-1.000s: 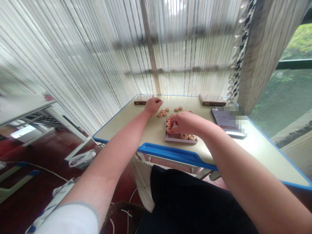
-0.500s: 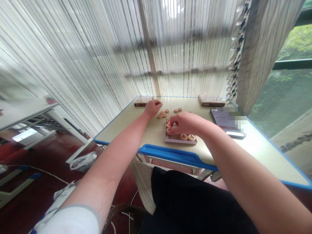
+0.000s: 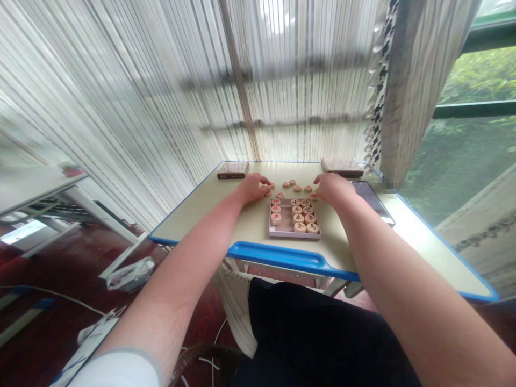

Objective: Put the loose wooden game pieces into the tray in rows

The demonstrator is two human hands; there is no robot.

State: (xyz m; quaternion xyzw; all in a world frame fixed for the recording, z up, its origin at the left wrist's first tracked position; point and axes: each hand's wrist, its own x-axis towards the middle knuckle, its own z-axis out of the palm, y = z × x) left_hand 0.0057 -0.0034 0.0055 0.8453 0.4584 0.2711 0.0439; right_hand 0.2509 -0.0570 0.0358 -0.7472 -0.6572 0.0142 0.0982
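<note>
A shallow white tray point(image 3: 274, 232) lies near the desk's front edge and holds several round wooden chess pieces point(image 3: 299, 211) in rows. More loose pieces point(image 3: 297, 188) are scattered on the desk just beyond it. My left hand point(image 3: 252, 188) rests at the tray's far left corner, fingers curled onto a loose piece. At the tray's far right corner, my right hand point(image 3: 332, 187) has its fingertips pinched on a loose piece.
The cream desk with a blue rim point(image 3: 278, 255) stands against striped curtains. Two flat boxes sit at the back, one left point(image 3: 233, 170), one right point(image 3: 342, 166). A dark tablet point(image 3: 373, 196) lies right of my right hand. Another table point(image 3: 36, 188) stands at left.
My right hand has left the tray and moved back and right to the loose pieces, uncovering the rows in the tray. My left hand slid slightly nearer. The camera shifted.
</note>
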